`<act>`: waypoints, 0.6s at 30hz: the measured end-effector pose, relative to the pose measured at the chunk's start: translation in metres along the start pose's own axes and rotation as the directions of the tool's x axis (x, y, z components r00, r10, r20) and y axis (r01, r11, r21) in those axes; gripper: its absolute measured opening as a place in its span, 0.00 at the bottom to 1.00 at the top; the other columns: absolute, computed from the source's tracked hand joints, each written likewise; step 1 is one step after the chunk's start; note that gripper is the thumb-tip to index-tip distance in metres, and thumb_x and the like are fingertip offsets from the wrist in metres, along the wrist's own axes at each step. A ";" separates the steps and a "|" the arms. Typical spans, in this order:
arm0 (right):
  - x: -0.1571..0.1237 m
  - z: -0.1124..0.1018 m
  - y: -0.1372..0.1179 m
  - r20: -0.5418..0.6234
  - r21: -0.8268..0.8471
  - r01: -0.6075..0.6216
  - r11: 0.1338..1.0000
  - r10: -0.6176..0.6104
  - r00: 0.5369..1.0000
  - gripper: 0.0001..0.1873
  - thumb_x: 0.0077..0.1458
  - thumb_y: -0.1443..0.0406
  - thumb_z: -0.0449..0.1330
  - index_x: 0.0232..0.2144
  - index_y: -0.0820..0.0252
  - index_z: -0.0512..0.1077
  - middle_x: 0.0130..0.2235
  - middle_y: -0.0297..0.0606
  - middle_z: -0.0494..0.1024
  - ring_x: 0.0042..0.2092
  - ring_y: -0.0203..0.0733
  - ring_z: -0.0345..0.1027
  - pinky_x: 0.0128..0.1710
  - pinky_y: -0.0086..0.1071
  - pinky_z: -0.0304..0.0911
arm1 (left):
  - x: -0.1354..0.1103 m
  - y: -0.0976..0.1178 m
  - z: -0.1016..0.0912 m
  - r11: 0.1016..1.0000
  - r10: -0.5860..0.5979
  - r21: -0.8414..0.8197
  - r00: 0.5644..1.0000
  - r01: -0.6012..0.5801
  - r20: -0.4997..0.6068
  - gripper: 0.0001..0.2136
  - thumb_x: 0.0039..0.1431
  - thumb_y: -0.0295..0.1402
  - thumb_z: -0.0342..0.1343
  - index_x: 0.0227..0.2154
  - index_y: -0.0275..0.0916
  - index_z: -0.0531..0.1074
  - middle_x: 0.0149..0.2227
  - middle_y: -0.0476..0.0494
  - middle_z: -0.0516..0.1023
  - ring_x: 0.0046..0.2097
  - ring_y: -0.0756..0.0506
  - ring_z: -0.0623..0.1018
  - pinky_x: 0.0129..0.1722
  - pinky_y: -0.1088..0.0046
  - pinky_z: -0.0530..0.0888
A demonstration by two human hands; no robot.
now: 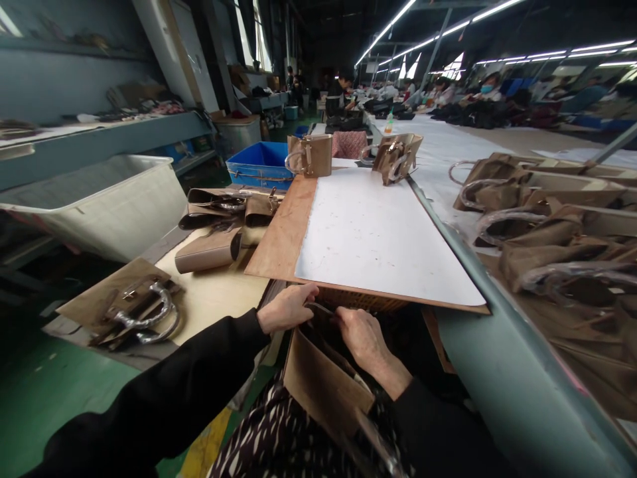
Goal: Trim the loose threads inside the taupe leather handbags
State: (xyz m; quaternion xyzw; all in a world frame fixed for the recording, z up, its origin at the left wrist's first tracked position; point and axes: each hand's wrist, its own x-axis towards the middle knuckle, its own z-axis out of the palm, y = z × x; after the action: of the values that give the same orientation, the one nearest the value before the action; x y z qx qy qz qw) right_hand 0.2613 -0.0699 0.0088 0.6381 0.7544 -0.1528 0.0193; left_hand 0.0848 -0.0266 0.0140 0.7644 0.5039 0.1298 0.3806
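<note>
A tan handbag [323, 388] rests on my lap, just below the front edge of a wooden board [283, 239] topped with a white sheet [378, 239]. My left hand [286, 309] grips the bag's upper edge with curled fingers. My right hand [363, 338] is closed on the bag's opening beside it, its fingertips hidden inside. Both sleeves are black.
Several tan handbags with wrapped handles lie on the side table [219, 292] to the left and piled on the long table [557, 239] at right. Two more stand at the board's far edge [311, 156]. A blue bin [259, 166], a white tub [99, 199] and seated workers are beyond.
</note>
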 end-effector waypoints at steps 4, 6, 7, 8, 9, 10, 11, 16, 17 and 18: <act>-0.004 0.000 0.002 -0.014 0.003 0.000 1.000 0.000 1.000 0.13 0.58 0.59 0.46 0.33 0.53 0.70 0.33 0.37 0.78 0.38 0.42 0.71 0.33 0.29 0.55 | -0.010 -0.006 -0.002 0.996 -0.044 0.072 0.997 0.049 -0.062 0.11 0.43 0.28 0.51 0.34 0.36 0.68 0.28 0.49 0.71 0.29 0.49 0.69 0.28 0.76 0.63; -0.006 -0.001 -0.001 -0.001 -0.002 -0.001 1.000 0.001 1.000 0.14 0.58 0.59 0.46 0.33 0.53 0.70 0.33 0.37 0.78 0.38 0.42 0.71 0.32 0.29 0.55 | -0.012 -0.004 0.000 0.992 -0.076 0.098 0.993 0.085 -0.092 0.10 0.46 0.37 0.52 0.31 0.37 0.68 0.27 0.49 0.70 0.28 0.49 0.68 0.26 0.76 0.61; -0.007 -0.002 -0.002 0.010 -0.008 -0.006 1.000 0.006 1.000 0.14 0.58 0.59 0.46 0.33 0.53 0.70 0.33 0.37 0.78 0.38 0.42 0.71 0.32 0.30 0.55 | -0.012 -0.002 0.002 0.989 -0.089 0.112 0.990 0.102 -0.108 0.12 0.47 0.41 0.52 0.30 0.37 0.68 0.26 0.49 0.70 0.28 0.49 0.68 0.26 0.76 0.61; -0.008 -0.003 -0.004 0.018 -0.015 -0.009 1.000 0.009 1.000 0.14 0.58 0.59 0.45 0.33 0.54 0.70 0.33 0.38 0.78 0.38 0.43 0.71 0.33 0.30 0.55 | -0.012 0.000 0.003 0.986 -0.099 0.125 0.988 0.114 -0.120 0.14 0.46 0.44 0.53 0.29 0.37 0.67 0.26 0.49 0.70 0.28 0.49 0.68 0.25 0.76 0.60; -0.009 -0.004 -0.005 0.025 -0.020 -0.006 1.000 0.007 1.000 0.15 0.58 0.59 0.45 0.33 0.54 0.70 0.33 0.38 0.78 0.38 0.43 0.71 0.33 0.30 0.55 | -0.012 0.001 0.004 0.983 -0.101 0.138 0.987 0.118 -0.127 0.14 0.46 0.44 0.53 0.28 0.38 0.67 0.26 0.49 0.70 0.27 0.49 0.68 0.25 0.76 0.60; -0.009 -0.006 -0.006 0.030 -0.025 0.000 1.000 0.001 1.000 0.15 0.59 0.59 0.44 0.33 0.54 0.70 0.33 0.38 0.78 0.38 0.43 0.71 0.32 0.30 0.55 | -0.012 0.003 0.006 0.983 -0.096 0.145 0.987 0.115 -0.128 0.13 0.45 0.43 0.54 0.28 0.38 0.67 0.25 0.50 0.70 0.27 0.49 0.68 0.25 0.76 0.59; -0.009 -0.007 -0.007 0.035 -0.031 0.009 0.999 -0.008 0.999 0.15 0.59 0.59 0.44 0.33 0.54 0.70 0.33 0.39 0.78 0.38 0.44 0.71 0.32 0.30 0.55 | -0.012 0.005 0.007 0.984 -0.088 0.141 0.989 0.105 -0.123 0.12 0.45 0.40 0.55 0.30 0.38 0.67 0.25 0.50 0.70 0.27 0.49 0.68 0.25 0.76 0.59; 0.002 -0.015 -0.009 0.082 -0.081 0.108 0.991 -0.101 0.992 0.16 0.59 0.61 0.42 0.34 0.58 0.69 0.33 0.43 0.77 0.37 0.47 0.72 0.31 0.33 0.55 | -0.017 0.010 0.015 0.999 -0.052 0.003 0.990 0.053 -0.131 0.14 0.48 0.35 0.53 0.39 0.38 0.65 0.25 0.50 0.72 0.26 0.49 0.70 0.26 0.76 0.61; 0.006 -0.016 -0.009 0.094 -0.073 0.140 0.987 -0.132 0.987 0.15 0.59 0.62 0.43 0.35 0.58 0.69 0.33 0.43 0.77 0.37 0.47 0.72 0.31 0.33 0.55 | -0.019 0.011 0.016 0.999 -0.042 -0.031 0.988 0.038 -0.146 0.15 0.49 0.36 0.52 0.41 0.38 0.65 0.25 0.50 0.72 0.27 0.49 0.70 0.26 0.76 0.62; 0.010 -0.017 -0.010 0.106 -0.056 0.172 0.983 -0.166 0.980 0.14 0.58 0.63 0.44 0.36 0.57 0.68 0.34 0.42 0.77 0.38 0.47 0.71 0.32 0.32 0.55 | -0.021 0.012 0.017 0.998 -0.033 -0.061 0.987 0.024 -0.159 0.15 0.51 0.36 0.51 0.42 0.38 0.64 0.24 0.50 0.72 0.27 0.49 0.70 0.26 0.76 0.62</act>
State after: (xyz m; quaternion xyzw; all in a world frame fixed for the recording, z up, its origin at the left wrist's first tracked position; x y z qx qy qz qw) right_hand 0.2523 -0.0571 0.0243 0.5621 0.8085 -0.1615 0.0650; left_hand 0.0929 -0.0551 0.0147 0.7327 0.5398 0.2001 0.3628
